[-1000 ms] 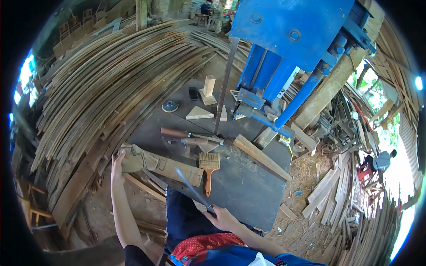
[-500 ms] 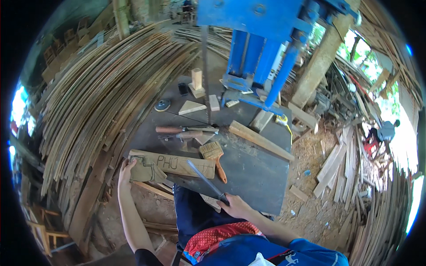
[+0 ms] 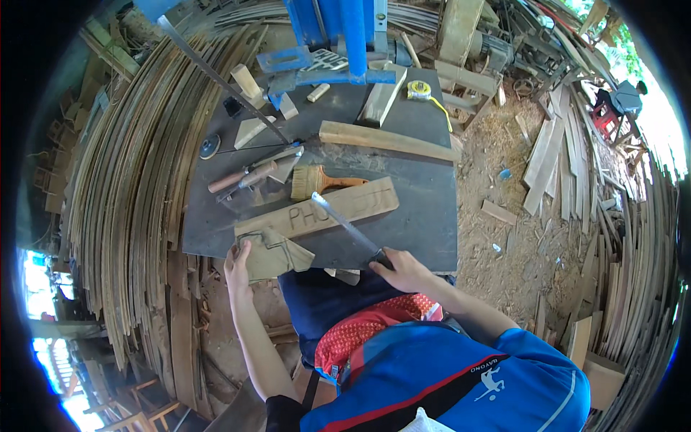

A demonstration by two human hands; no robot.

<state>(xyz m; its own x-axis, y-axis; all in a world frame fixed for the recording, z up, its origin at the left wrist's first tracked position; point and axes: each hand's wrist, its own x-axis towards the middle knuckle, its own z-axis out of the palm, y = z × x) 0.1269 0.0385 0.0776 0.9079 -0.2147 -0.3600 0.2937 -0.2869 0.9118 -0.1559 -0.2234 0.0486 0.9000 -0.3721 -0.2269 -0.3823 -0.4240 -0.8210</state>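
Note:
My left hand grips the left edge of a flat grey-brown piece with dark drawn lines, its fingertips on the near side of the table. That piece overlaps the left end of a long wooden block with dark lettering. In my right hand is a long, narrow metal tool with a black handle, file-like in shape; its blade points up and left, its tip over the block's face. Whether the tip touches the wood cannot be seen. A wide brush with an orange handle lies just beyond the block.
The dark machine table carries a tapered wooden beam, a wooden-handled tool, a yellow tape measure and small offcuts. A narrow saw blade runs down to the tabletop below a blue machine frame. Stacked planks stand at left.
My view has swung, so the table and machine sit differently in it. The block now slants up to the right. Both hands keep their holds; the tool still points up and left.

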